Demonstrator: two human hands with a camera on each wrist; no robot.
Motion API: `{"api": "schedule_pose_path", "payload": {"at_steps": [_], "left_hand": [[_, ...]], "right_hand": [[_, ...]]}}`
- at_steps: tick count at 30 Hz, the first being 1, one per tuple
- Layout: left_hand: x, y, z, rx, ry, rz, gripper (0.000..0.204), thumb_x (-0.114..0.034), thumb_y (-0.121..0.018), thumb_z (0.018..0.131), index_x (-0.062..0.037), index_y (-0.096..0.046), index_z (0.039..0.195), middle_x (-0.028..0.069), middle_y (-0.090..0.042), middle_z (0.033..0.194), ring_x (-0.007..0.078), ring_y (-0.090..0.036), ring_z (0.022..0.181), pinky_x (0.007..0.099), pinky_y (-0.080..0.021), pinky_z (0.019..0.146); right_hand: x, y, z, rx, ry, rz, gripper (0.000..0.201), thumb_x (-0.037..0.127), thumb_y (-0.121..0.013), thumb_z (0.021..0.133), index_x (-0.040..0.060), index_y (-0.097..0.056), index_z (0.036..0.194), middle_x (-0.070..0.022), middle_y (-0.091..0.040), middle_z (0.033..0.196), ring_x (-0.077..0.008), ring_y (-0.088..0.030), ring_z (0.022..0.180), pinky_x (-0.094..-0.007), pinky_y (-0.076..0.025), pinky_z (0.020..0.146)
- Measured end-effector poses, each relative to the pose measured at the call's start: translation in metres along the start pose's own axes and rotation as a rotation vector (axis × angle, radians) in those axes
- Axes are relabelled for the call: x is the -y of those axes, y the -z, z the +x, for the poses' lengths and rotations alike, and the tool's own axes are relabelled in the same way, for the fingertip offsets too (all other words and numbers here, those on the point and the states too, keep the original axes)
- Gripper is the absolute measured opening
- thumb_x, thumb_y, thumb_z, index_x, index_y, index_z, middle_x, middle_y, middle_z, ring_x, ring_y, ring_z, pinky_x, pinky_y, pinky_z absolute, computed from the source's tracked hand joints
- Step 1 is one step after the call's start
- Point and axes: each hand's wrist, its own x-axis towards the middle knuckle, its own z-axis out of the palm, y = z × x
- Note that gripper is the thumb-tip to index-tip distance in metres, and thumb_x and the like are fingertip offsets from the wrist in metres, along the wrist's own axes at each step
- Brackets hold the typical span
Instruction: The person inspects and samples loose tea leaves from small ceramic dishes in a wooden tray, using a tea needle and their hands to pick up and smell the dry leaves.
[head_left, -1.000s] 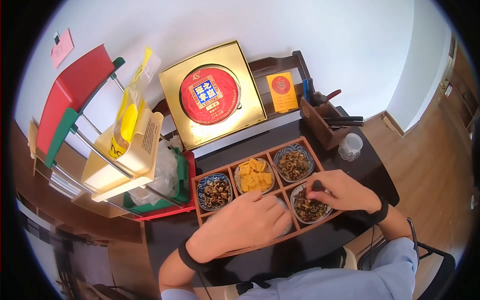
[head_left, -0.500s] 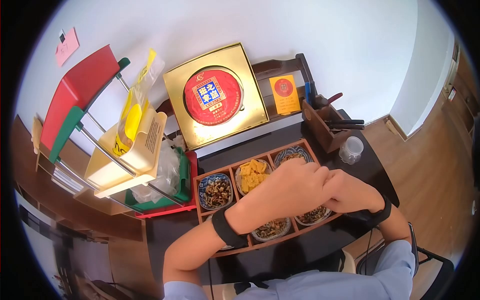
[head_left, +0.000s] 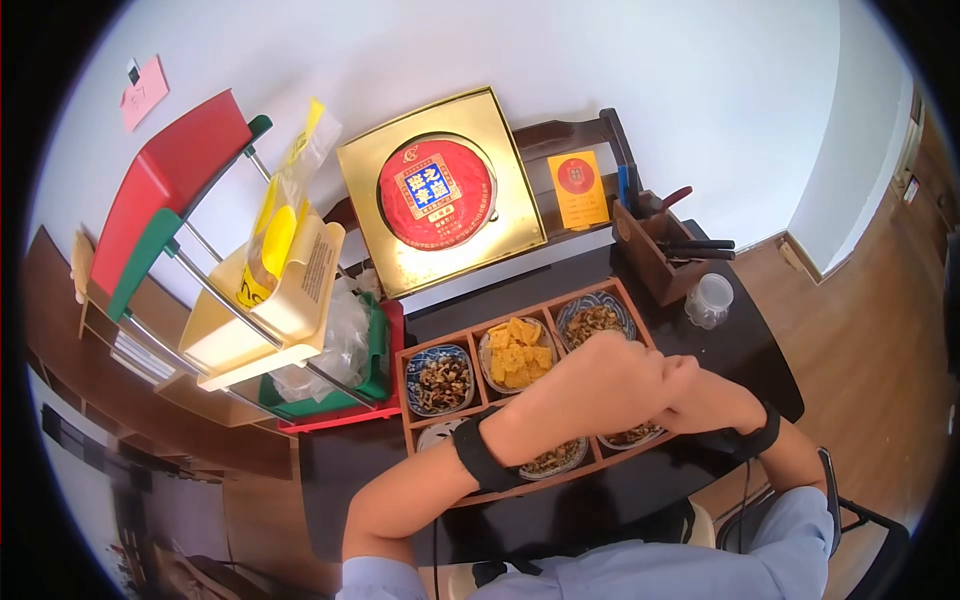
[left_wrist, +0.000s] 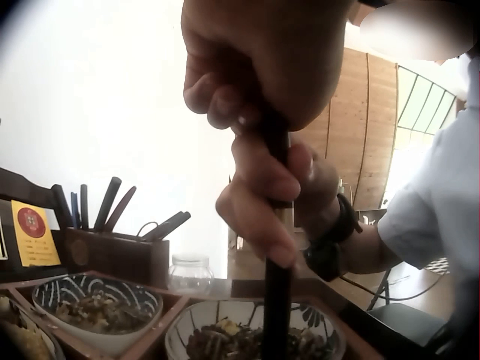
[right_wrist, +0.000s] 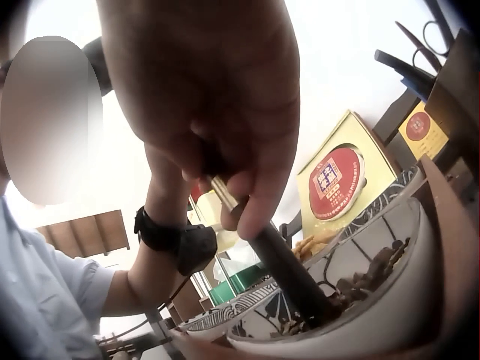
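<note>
In the head view my left hand (head_left: 585, 390) meets my right hand (head_left: 715, 398) over the front right bowl of a wooden compartment tray (head_left: 625, 462). Both hands grip a dark round stick (left_wrist: 277, 304) with a metal band partway along it. The left wrist view has my left hand at its top end, with my right thumb and fingers pinching it below. Its lower end stands among dried, leafy bits (right_wrist: 367, 281) in a white bowl (right_wrist: 367, 341) with dark lines. The hands hide the stick in the head view.
Other bowls in the tray hold yellow pieces (head_left: 515, 355) and dark dried mixes (head_left: 442, 383). Behind stand a gold box (head_left: 365, 180), a wooden pen holder (head_left: 645, 250) and a clear jar (head_left: 709, 300). A rack with bins (head_left: 265, 310) is at the left.
My left hand has moved right and up from over the front middle bowl to join my right hand on the stick. My right hand stays above the front right bowl.
</note>
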Motion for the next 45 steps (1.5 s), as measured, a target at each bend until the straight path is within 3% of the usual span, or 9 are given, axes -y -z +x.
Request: {"api": "schedule_pose_path", "payload": {"at_steps": [2,8,11,13,16,19,23,45], "left_hand": [[-0.001,0.002,0.002,-0.036,0.021,-0.015,0.028,-0.014,-0.06,0.07,-0.0025,-0.056,0.096,0.0039,-0.053,0.059,0.0164,-0.057,0.05,0.0265,-0.041,0.044],[-0.011,0.002,0.002,-0.036,-0.023,-0.029,0.028,-0.016,-0.06,0.07,-0.0016,-0.056,0.095,0.0037,-0.053,0.059,0.0157,-0.056,0.049,0.0259,-0.041,0.044],[-0.011,0.006,0.006,-0.072,-0.008,0.012,0.028,-0.015,-0.06,0.07,-0.0011,-0.056,0.094,0.0039,-0.053,0.06,0.0154,-0.056,0.049,0.0254,-0.041,0.044],[-0.013,0.013,0.012,-0.094,0.005,0.018,0.029,-0.015,-0.06,0.07,-0.0008,-0.056,0.095,0.0043,-0.053,0.06,0.0159,-0.056,0.049,0.0255,-0.042,0.044],[-0.017,0.004,0.009,-0.06,-0.032,0.028,0.03,-0.015,-0.06,0.071,-0.0004,-0.056,0.096,0.0046,-0.053,0.059,0.0165,-0.056,0.048,0.0257,-0.042,0.044],[-0.013,-0.008,0.007,0.01,0.013,0.01,0.031,-0.015,-0.06,0.071,0.0001,-0.056,0.098,0.0055,-0.053,0.058,0.0173,-0.057,0.048,0.0261,-0.042,0.043],[-0.01,-0.005,0.016,-0.052,-0.006,-0.037,0.03,-0.014,-0.06,0.072,0.0003,-0.056,0.098,0.0063,-0.052,0.058,0.0179,-0.056,0.048,0.0264,-0.042,0.043],[0.007,-0.022,0.017,-0.055,0.022,-0.01,0.03,-0.015,-0.059,0.072,-0.0022,-0.057,0.098,0.0038,-0.048,0.057,0.0177,-0.055,0.049,0.0279,-0.042,0.045]], "right_hand": [[0.002,0.003,0.001,0.05,-0.029,-0.057,0.019,0.005,-0.066,0.074,0.0027,-0.059,0.091,-0.0158,-0.06,0.09,-0.035,-0.059,0.085,-0.036,-0.05,0.071],[0.006,0.004,-0.007,-0.02,0.1,0.016,0.015,0.004,-0.064,0.075,0.0036,-0.061,0.089,-0.0156,-0.061,0.091,-0.035,-0.059,0.085,-0.0373,-0.05,0.072],[0.007,0.009,-0.005,0.045,0.011,-0.064,0.015,0.002,-0.064,0.073,0.004,-0.061,0.088,-0.0148,-0.061,0.09,-0.0352,-0.059,0.084,-0.0375,-0.05,0.071],[0.012,0.018,-0.003,0.02,0.106,-0.093,0.017,0.002,-0.064,0.073,0.0041,-0.06,0.089,-0.0157,-0.061,0.09,-0.0361,-0.059,0.082,-0.0375,-0.05,0.07],[0.01,0.013,-0.012,0.019,0.066,-0.003,0.019,0.003,-0.063,0.074,0.0027,-0.059,0.092,-0.0165,-0.061,0.09,-0.037,-0.059,0.082,-0.0385,-0.05,0.069],[-0.001,0.005,-0.012,0.051,0.017,-0.098,0.02,0.005,-0.062,0.075,0.0014,-0.058,0.094,-0.0176,-0.061,0.09,-0.0371,-0.058,0.083,-0.0391,-0.049,0.071],[0.006,0.019,-0.014,0.128,-0.047,-0.168,0.02,0.007,-0.062,0.077,0.0008,-0.058,0.096,-0.0184,-0.06,0.089,-0.0379,-0.057,0.084,-0.0403,-0.049,0.071],[-0.019,0.009,-0.01,0.01,-0.059,-0.097,0.019,0.009,-0.058,0.081,-0.0006,-0.057,0.097,-0.0201,-0.059,0.088,-0.0388,-0.057,0.083,-0.0405,-0.048,0.069]]}}
